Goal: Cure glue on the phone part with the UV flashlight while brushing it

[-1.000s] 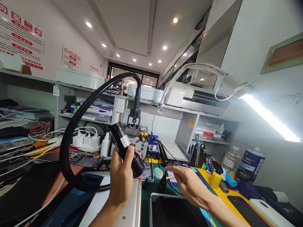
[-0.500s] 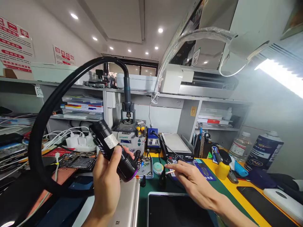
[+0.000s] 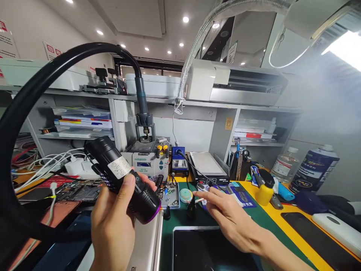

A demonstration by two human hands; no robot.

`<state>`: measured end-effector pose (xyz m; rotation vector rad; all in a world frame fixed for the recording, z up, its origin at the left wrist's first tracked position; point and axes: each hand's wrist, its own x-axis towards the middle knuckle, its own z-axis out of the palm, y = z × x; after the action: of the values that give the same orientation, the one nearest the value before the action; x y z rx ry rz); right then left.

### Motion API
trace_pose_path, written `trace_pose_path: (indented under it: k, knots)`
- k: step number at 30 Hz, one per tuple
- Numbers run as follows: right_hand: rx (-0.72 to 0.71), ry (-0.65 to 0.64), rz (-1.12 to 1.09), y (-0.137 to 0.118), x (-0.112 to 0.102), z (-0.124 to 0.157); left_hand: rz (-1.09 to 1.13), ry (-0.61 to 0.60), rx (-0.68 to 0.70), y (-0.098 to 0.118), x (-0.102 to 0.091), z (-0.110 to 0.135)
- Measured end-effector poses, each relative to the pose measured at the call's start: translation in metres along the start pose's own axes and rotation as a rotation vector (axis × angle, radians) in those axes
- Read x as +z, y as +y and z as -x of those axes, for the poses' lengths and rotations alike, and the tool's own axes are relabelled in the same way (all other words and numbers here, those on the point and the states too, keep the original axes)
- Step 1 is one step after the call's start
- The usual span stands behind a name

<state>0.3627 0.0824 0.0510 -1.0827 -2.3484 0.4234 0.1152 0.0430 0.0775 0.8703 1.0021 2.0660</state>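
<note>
My left hand (image 3: 113, 222) grips a black cylindrical torch-like lamp (image 3: 124, 175) with a white label and a purple ring at its lower end, tilted with that end pointing down to the right. A thick black hose (image 3: 42, 81) arcs from beside it up to a holder on the rework station (image 3: 146, 158). My right hand (image 3: 225, 216) reaches left over the green mat (image 3: 180, 222), fingers stretched out, fingertips near a small round white-green tin (image 3: 186, 195) and a thin pale stick. A dark tablet screen (image 3: 208, 248) lies below it.
A blue soldering station (image 3: 178, 162) and a flat heating plate (image 3: 207, 165) stand behind the mat. A yellow squeeze bottle (image 3: 264, 192), clear bottle (image 3: 283, 169) and dark can (image 3: 314, 171) sit at the right. Chargers, cables and circuit boards (image 3: 79, 192) crowd the left. Shelves hold printers and papers.
The view has tilted down and shifted; the lamp in my left hand has moved left and lower in view. My right hand stays stretched toward the round tin.
</note>
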Motion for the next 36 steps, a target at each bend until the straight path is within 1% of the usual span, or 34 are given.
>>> trace_pose_path:
  k: [4,10,17,23,30,36]
  knots:
    - [0.004,0.023,-0.005,-0.0016,0.0005,0.0,0.026,-0.005,0.005,0.0019,0.0025,0.0002]
    - [0.006,0.005,0.028,-0.0046,0.0017,0.0006,0.039,0.011,-0.001,0.003,0.0023,0.001]
    - [0.002,0.012,0.037,-0.0053,0.0028,0.0012,0.019,-0.009,0.015,0.0021,-0.0017,0.0009]
    - [0.0,0.017,0.041,-0.0043,0.004,0.0011,0.021,-0.007,0.015,-0.0003,-0.0006,0.0002]
    - [-0.001,0.009,0.043,-0.0047,0.0038,0.0012,0.034,-0.015,-0.013,0.0034,-0.0001,0.0024]
    - [0.003,-0.001,0.037,-0.0059,0.004,0.0011,0.043,-0.009,0.002,0.0038,0.0012,0.0014]
